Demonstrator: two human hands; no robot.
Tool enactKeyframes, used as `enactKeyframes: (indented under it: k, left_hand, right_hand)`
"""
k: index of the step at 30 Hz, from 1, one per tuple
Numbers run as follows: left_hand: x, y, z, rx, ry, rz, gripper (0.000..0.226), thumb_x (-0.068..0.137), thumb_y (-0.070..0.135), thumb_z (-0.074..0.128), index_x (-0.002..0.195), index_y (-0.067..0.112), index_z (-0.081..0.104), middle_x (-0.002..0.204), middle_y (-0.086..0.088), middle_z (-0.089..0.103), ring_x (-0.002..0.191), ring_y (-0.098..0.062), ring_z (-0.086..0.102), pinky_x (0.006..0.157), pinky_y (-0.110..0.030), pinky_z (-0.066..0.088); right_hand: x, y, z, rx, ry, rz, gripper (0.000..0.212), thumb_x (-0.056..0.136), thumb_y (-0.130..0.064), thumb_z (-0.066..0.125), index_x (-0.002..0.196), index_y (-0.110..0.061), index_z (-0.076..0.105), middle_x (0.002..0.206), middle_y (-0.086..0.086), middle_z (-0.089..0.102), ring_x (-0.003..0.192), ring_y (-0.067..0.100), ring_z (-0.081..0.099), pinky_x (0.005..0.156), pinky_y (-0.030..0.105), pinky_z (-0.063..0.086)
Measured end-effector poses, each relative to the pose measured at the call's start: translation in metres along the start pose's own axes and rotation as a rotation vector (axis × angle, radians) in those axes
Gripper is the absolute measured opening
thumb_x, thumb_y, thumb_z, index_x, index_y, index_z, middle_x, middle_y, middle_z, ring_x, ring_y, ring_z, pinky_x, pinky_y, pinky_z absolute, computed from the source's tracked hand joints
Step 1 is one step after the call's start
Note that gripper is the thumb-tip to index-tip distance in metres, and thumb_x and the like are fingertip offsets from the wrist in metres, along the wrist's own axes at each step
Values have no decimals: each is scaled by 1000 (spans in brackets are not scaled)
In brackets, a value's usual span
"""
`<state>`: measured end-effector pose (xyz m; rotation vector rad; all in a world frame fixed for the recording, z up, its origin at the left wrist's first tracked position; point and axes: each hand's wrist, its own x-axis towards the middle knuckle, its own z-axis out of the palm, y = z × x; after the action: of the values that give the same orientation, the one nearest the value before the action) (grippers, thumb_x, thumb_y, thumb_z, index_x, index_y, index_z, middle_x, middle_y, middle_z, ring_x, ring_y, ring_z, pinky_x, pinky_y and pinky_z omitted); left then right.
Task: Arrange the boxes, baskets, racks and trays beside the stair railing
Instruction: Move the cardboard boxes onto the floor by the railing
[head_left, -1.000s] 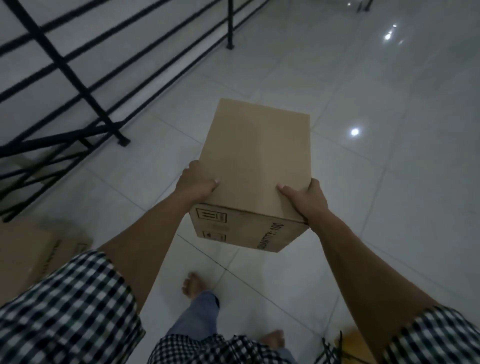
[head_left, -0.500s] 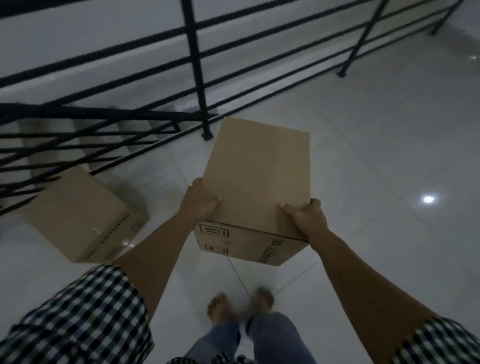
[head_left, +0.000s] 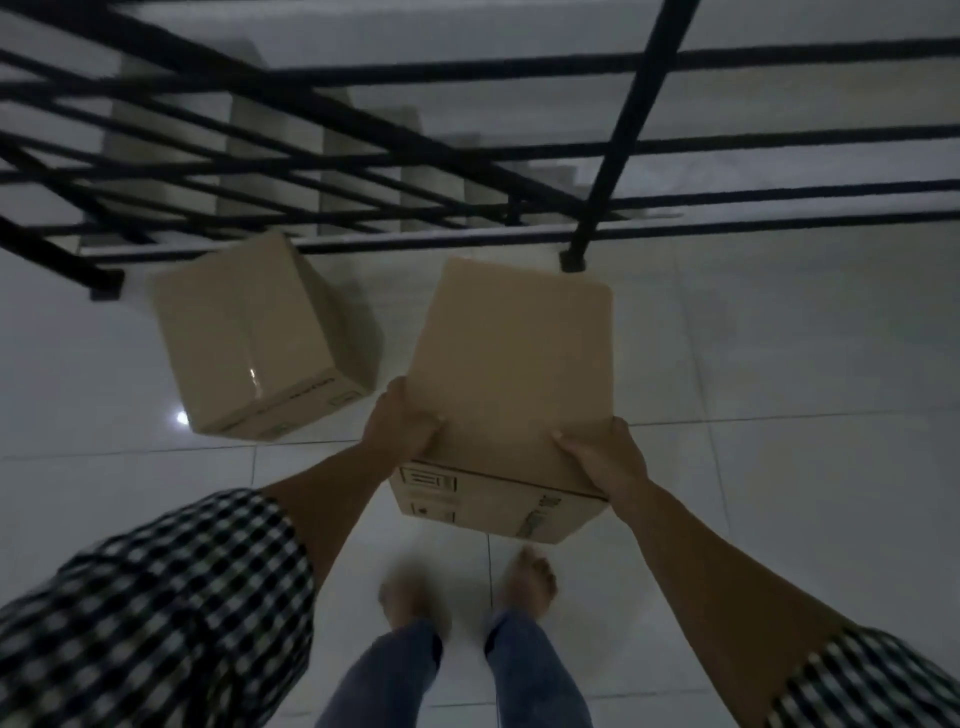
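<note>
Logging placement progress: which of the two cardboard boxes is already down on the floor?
The left box, standing on the floor by the railing, untouched. The other box is held in the air between the left hand and right hand.

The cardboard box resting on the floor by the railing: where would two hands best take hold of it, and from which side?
Probably its two opposite side walls, low down, squeezed inward. The floor box is closed, with flat faces and no visible handles. Come from the near side, above: the railing stands right behind it, and the carried box hangs close on its right.
</note>
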<state>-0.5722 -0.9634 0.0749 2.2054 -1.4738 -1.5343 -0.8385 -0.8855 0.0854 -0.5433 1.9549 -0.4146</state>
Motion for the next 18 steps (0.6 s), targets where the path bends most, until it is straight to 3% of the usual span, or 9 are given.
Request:
enactKeyframes:
  k: [5, 9, 14, 16, 18]
  left_hand:
    - [73, -20, 6, 49, 34, -16, 68, 79, 36, 67, 139, 20, 38, 123, -6, 58, 111, -32, 57, 95, -49, 48]
    - [126, -46, 10, 84, 63, 15, 54, 88, 16, 64, 136, 13, 40, 121, -6, 56, 110, -27, 55, 90, -42, 48]
    - [171, -66, 6, 54, 109, -36, 78, 82, 25, 71, 146, 14, 27, 140, -10, 46, 124, -33, 47, 100, -48, 44]
    - [181, -71, 4, 23, 51, -86, 96, 71, 43, 69, 149, 14, 21, 146, -14, 39, 128, -37, 44, 103, -54, 42]
    - [184, -75, 6, 9, -6, -113, 103, 73, 45, 70, 154, 15, 12, 150, -14, 34, 131, -38, 40, 106, -53, 40]
  right_hand:
    - [93, -8, 52, -75, -46, -57, 95, 71, -55, 83, 146, -21, 36, 141, 3, 54, 127, 31, 53, 106, 49, 44]
    - [149, -11, 94, -118, -65, -116, 92, 75, -48, 82, 148, -21, 33, 142, 2, 53, 128, 30, 52, 107, 47, 43]
    - [194, -23, 131, -147, -79, -164, 94, 80, -39, 81, 153, -27, 23, 143, 1, 51, 128, 29, 51, 107, 46, 43]
    - [204, -28, 144, -232, -56, -164, 91, 81, -35, 79, 151, -24, 22, 142, 6, 48, 126, 31, 51, 105, 44, 44]
    - [207, -31, 154, -314, -59, -158, 90, 82, -33, 77, 151, -19, 21, 144, 9, 41, 127, 31, 49, 102, 38, 44]
